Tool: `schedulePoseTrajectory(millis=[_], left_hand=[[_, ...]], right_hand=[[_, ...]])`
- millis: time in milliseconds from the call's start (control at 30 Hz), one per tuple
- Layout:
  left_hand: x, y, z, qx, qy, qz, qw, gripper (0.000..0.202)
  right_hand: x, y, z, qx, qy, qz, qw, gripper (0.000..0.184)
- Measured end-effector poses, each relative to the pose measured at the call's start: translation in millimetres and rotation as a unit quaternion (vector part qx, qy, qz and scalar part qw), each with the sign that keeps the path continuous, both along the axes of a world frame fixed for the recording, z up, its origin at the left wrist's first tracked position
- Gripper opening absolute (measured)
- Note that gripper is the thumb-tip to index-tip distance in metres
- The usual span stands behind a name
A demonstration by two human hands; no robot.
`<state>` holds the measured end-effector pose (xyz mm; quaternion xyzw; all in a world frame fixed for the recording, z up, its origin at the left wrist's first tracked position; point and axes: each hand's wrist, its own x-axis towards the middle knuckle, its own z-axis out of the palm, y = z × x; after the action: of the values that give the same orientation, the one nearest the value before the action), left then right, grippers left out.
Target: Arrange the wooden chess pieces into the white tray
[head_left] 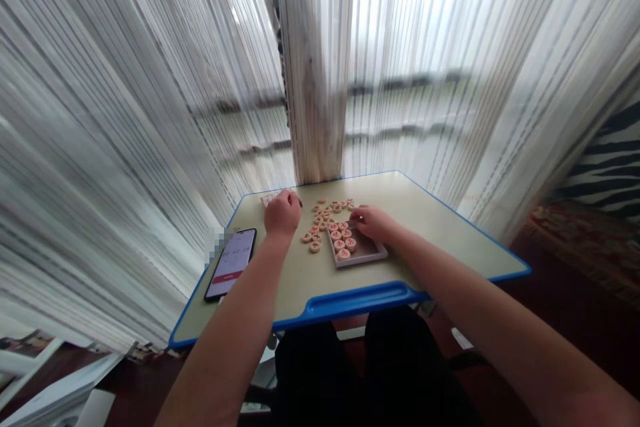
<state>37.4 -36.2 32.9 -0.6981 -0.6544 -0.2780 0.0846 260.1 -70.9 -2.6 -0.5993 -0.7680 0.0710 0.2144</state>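
Observation:
A shallow box on the table holds several round Chinese chess pieces with red characters, set in rows on its left side. My right hand reaches over the box's far right part, fingers bent together near the pieces; what they hold is hidden. More loose pieces lie scattered left of and behind the box, some with dark characters. My left hand is curled closed at the table's far left, in front of a second light-coloured box. Its fingers face away, so their contents cannot be made out.
A phone with a timer on its screen lies at the table's left edge. The table has a blue rim with a raised blue tray ledge at the front. Sheer curtains hang right behind the table.

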Motion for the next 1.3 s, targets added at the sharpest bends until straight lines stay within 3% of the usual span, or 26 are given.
schedulePoseTrajectory(millis=[100, 267, 367, 500, 567, 667, 833, 900, 1100, 1300], left_hand=[[-0.2, 2.3, -3.7, -0.059, 0.026, -0.030, 0.997, 0.041], [12.0, 1.3, -15.9, -0.208, 0.093, -0.082, 0.970, 0.035], [14.5, 1.9, -17.9, -0.236, 0.108, -0.088, 0.962, 0.032], [12.6, 3.3, -17.0, -0.242, 0.129, -0.123, 0.954, 0.029], [12.2, 3.2, -17.0, -0.237, 0.130, -0.132, 0.954, 0.028], [13.0, 3.0, -18.1, -0.213, 0.135, -0.144, 0.957, 0.028], [13.1, 4.5, -21.3, -0.187, 0.132, -0.178, 0.957, 0.029], [12.1, 5.0, -22.6, -0.175, 0.125, -0.191, 0.958, 0.028], [13.2, 4.3, -23.7, -0.134, 0.113, -0.219, 0.960, 0.030], [16.6, 1.4, -22.0, -0.116, 0.125, -0.260, 0.951, 0.040]], right_hand=[[-2.3, 2.6, 1.9, -0.046, 0.033, -0.015, 0.998, 0.028], [7.4, 23.7, 20.1, -0.129, 0.067, 0.020, 0.989, 0.031], [13.0, 42.9, 21.9, -0.079, 0.084, -0.019, 0.993, 0.034], [19.5, 61.7, 3.3, 0.083, 0.061, 0.010, 0.995, 0.038], [25.2, 67.2, -6.3, 0.117, 0.054, 0.057, 0.990, 0.047], [32.9, 71.8, -13.0, 0.173, 0.072, 0.029, 0.982, 0.051], [28.2, 69.2, -12.2, 0.041, 0.001, 0.051, 0.998, 0.034], [23.9, 65.1, -10.1, 0.022, -0.018, 0.071, 0.997, 0.033], [18.9, 51.8, -3.0, 0.047, -0.049, 0.081, 0.994, 0.038], [16.5, 51.3, -4.6, 0.048, -0.034, 0.110, 0.992, 0.030]])
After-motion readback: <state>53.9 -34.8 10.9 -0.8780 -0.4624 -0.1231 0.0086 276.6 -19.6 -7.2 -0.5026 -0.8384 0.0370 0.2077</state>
